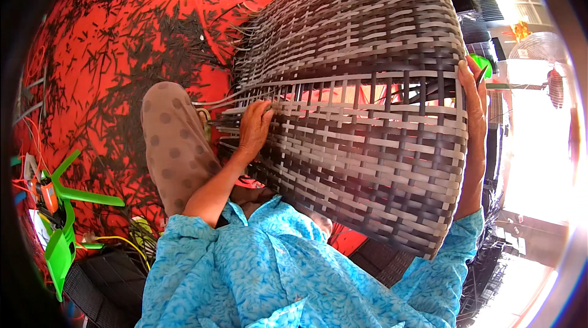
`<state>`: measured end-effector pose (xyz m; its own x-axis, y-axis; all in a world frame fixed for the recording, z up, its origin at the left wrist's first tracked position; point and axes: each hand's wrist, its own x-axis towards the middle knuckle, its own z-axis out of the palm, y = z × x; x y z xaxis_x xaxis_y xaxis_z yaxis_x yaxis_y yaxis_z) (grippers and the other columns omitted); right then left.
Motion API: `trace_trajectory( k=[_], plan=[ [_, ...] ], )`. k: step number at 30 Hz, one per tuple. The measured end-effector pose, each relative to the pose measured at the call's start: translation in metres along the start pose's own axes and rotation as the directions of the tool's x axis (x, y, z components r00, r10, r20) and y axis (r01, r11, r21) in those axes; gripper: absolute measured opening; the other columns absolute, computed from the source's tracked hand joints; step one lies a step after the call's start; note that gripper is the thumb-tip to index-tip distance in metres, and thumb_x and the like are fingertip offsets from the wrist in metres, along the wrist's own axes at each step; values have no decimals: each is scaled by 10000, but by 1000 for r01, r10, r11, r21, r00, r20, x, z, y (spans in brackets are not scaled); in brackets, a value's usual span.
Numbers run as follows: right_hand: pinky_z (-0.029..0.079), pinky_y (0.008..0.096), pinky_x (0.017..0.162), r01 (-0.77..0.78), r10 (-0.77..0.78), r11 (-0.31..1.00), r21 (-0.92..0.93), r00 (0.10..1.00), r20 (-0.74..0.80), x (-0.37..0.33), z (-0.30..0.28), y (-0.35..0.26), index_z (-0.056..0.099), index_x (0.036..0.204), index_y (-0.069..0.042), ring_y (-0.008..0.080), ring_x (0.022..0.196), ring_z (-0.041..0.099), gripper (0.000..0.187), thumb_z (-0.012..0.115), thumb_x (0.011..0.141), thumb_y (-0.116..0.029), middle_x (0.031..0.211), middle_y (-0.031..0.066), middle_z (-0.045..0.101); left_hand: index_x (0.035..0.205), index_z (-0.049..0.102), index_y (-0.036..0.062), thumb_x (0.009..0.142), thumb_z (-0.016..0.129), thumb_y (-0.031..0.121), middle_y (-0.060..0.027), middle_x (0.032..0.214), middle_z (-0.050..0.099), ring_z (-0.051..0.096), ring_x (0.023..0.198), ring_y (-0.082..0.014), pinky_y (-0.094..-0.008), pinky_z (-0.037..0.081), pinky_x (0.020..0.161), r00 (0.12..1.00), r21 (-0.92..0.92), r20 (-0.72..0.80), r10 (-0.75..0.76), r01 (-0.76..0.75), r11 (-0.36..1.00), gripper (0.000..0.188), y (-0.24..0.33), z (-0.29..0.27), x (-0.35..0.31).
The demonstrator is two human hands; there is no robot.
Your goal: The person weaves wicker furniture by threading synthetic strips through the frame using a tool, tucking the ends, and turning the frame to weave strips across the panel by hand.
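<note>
A large woven wicker panel of flat grey and black strips leans across my lap, tilted up to the right. Partway up it, a band of the weave has open gaps with red showing through. My left hand is at the panel's left side, its fingers curled and pressed together on the strips by that gap. Loose strip ends stick out to the left of it. Along the right edge, my right hand is wrapped round the rim, with some fingers hidden behind the panel.
Black strip scraps litter the red floor covering. At the lower left stands a bright green plastic object beside an orange and black tool. A fan is at the far right, past dark woven pieces.
</note>
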<state>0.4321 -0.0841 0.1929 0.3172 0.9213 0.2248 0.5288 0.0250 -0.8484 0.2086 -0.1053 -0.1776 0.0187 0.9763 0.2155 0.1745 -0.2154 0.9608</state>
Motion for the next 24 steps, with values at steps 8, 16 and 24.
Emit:
trace_trajectory(
  k=[8, 16, 24],
  plan=[
    [339, 302, 958, 129, -104, 981, -142, 980, 170, -10, -2, 1, 452, 1231, -31, 189, 1113, 439, 472, 554, 857, -302, 1179, 124, 481, 1282, 390, 31, 916, 419, 337, -180, 1292, 408, 390, 1198, -323, -355, 309, 1003, 933, -41, 354, 67, -56, 998, 478, -6, -8, -13],
    [337, 306, 949, 23, 11, 985, -170, 980, 199, -3, -15, 19, 452, 1254, -79, 214, 1129, 434, 406, 456, 914, -301, 1244, 148, 437, 1016, 589, 9, 867, 512, 320, -90, 899, 608, 560, 866, -198, -330, 415, 762, 814, -80, 127, -567, 578, 812, 353, -104, -30, -31],
    [384, 286, 871, -143, 168, 979, -146, 969, 181, 6, 4, 18, 470, 1231, -83, 196, 1054, 481, 408, 462, 907, -332, 1196, 135, 477, 951, 583, 3, 800, 535, 262, -210, 1067, 565, 553, 893, -395, -434, 437, 793, 353, -79, -440, -826, 901, 428, 304, -203, -27, -39]
  ],
)
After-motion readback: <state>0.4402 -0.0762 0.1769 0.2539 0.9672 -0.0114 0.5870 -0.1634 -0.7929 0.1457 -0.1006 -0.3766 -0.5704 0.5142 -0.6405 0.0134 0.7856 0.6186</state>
